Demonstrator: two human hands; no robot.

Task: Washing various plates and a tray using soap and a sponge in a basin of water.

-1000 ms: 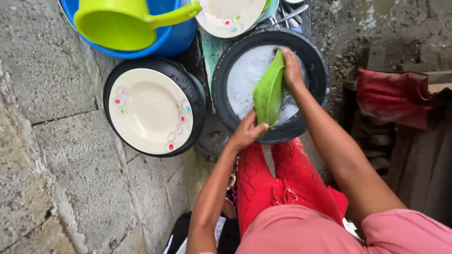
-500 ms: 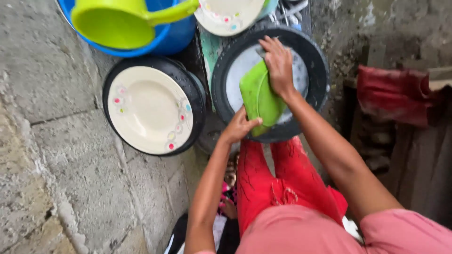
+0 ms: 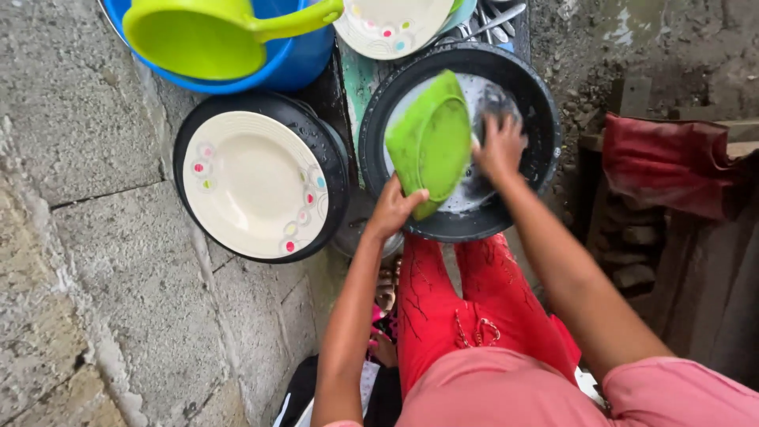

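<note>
two hands are working over a black basin [image 3: 538,103] in the head view, the only view on record. left hand [image 3: 393,209] is gripping the lower edge of a green square plate [image 3: 431,138], fingers curled round the rim, and is holding it tilted on edge above the basin's near side. right hand [image 3: 500,146] is sitting in the soapy water just beside the plate, fingers bent and bunched downward; whether it is pinching anything i cannot tell, since the suds are hiding the fingertips. plate is leaning toward the left, its hollow face turned to the right hand. left of the basin, a cream plate with small coloured flowers [image 3: 254,183] is lying flat in a second black basin [image 3: 336,162]. above that, a lime green scoop [image 3: 198,35] is resting in a blue tub [image 3: 304,63]. another flowered plate [image 3: 393,24] is showing at the top edge, with cutlery [image 3: 494,20] beside it. red trousers [image 3: 443,316] are filling the lower middle. rough concrete floor [image 3: 103,261] is lying on the left.
</note>
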